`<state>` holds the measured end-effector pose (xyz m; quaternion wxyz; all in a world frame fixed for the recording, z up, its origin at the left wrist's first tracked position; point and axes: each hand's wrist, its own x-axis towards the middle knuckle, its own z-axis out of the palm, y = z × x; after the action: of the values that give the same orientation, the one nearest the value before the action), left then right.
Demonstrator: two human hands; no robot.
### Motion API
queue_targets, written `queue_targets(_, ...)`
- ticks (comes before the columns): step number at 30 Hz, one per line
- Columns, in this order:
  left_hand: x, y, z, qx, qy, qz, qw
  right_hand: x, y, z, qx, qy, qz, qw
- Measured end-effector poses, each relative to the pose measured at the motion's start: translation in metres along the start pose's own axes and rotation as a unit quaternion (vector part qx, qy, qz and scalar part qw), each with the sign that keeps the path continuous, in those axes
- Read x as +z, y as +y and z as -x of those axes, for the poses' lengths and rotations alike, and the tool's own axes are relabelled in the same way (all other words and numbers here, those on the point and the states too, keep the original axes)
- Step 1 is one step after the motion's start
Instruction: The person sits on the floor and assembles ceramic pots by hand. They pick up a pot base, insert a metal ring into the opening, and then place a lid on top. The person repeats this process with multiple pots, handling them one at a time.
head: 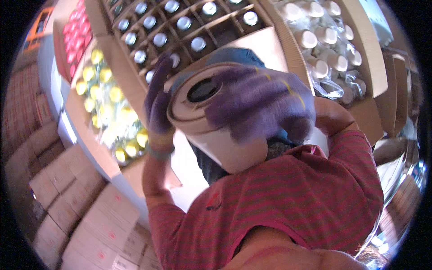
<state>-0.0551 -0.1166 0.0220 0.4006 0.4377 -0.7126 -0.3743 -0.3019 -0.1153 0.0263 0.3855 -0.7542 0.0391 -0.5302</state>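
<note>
A white bucket-like tub [233, 152] is in front of my torso, tilted, with a round dark opening in its top. My left hand [157, 101], in a purple glove, lies along the tub's left side with its fingers pointing away from me. Across the top and right side of the tub spreads my right hand [263, 101], also gloved in purple and blurred; its exact grip does not show. Blue material [236, 57] shows behind the tub. Beyond it stands a divided cardboard box [266, 47] with silver-capped bottles [184, 23] in its compartments.
On the left, open cartons hold yellow-capped bottles [116, 94] and pink-capped items [77, 30]. White-capped clear bottles [325, 35] fill a carton on the right. Stacked cardboard cartons [98, 222] occupy the lower left. An orange frame [35, 28] is at the far upper left.
</note>
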Motion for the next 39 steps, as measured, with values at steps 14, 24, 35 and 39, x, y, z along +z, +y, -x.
queue_targets(14,0.0,0.011,-0.008,-0.246,0.157,0.083,0.953,0.008,-0.003,0.003,0.038,0.065,0.092,0.993)
queue_targets(24,0.003,0.044,0.002,-0.075,-0.044,0.053,0.995,0.005,0.028,0.025,0.168,0.096,0.037,0.98)
queue_targets(35,-0.014,-0.05,0.01,-0.162,-0.05,0.351,0.921,0.018,0.009,0.004,0.142,-0.009,0.019,0.99)
queue_targets(39,0.004,0.026,-0.018,-0.175,-0.077,0.358,0.914,-0.021,0.004,-0.005,0.066,0.066,0.087,0.992)
